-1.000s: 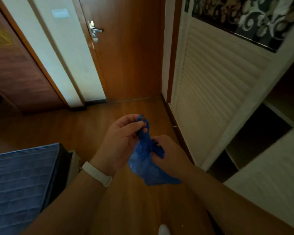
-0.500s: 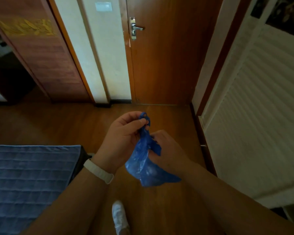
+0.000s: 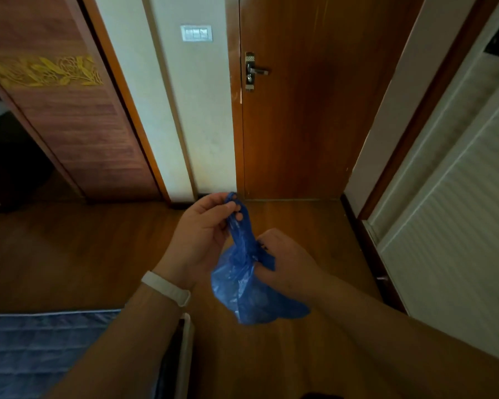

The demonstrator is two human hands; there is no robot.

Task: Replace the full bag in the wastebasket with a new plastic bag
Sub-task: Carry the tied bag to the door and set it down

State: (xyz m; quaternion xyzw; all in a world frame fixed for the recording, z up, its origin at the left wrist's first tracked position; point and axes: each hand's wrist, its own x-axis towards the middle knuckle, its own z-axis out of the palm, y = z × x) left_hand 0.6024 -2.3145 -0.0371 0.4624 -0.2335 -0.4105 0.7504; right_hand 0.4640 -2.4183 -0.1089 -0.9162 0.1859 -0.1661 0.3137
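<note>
**Blue bag held in both hands above the wooden floor**

The brown wooden plank floor [image 3: 69,254] filled the lower middle of the view and ran up to a closed reddish-brown wooden door [image 3: 300,125] straight ahead. To the right stood a white louvred cupboard door [image 3: 458,226], and to the left a dark wooden panel with a gold floral carving [image 3: 78,133]. A blue quilted mattress [image 3: 41,355] lay at the lower left, its corner just beside the left forearm. Between the door and the panel was a strip of white wall [image 3: 208,125].

The crumpled blue plastic bag [image 3: 248,292] hung in the air in front of the person, between the two hands and above the floor. The left hand [image 3: 199,240] pinched the bag's twisted top between thumb and fingertips, with the plastic looped over the fingers. The right hand [image 3: 285,263] was closed around the bag's gathered neck, lower and to the right, the bulk of the bag sagging beneath it. A white wristband [image 3: 166,287] circled the left wrist. A silver lever handle [image 3: 257,71] was on the door, and a white switch plate [image 3: 196,33] on the wall.
</note>
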